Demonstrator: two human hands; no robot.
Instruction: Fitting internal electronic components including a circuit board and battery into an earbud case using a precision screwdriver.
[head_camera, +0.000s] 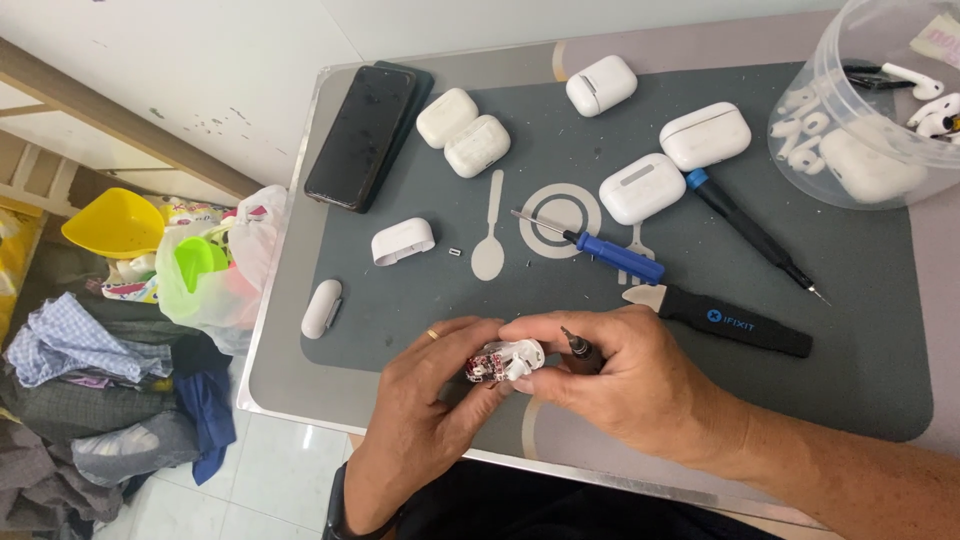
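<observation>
Your two hands meet over the surface (300, 390).
Your left hand (425, 400) and right hand (630, 385) close their fingers on one opened earbud case (505, 362); the clear tub (880, 110) holds white earbuds (925, 85).

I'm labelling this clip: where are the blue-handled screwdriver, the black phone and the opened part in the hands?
blue-handled screwdriver (620, 257), head view, on its blue grip.
black phone (360, 135), head view, middle of its dark screen.
opened white part (505, 360), head view, on its white shell.

Glossy white plastic earbud cases (705, 135), matt grey mat (860, 330), shiny black glass phone (360, 135), clear plastic tub (850, 130), blue plastic-handled metal screwdriver (600, 250), crumpled cloth pile (90, 390).
</observation>
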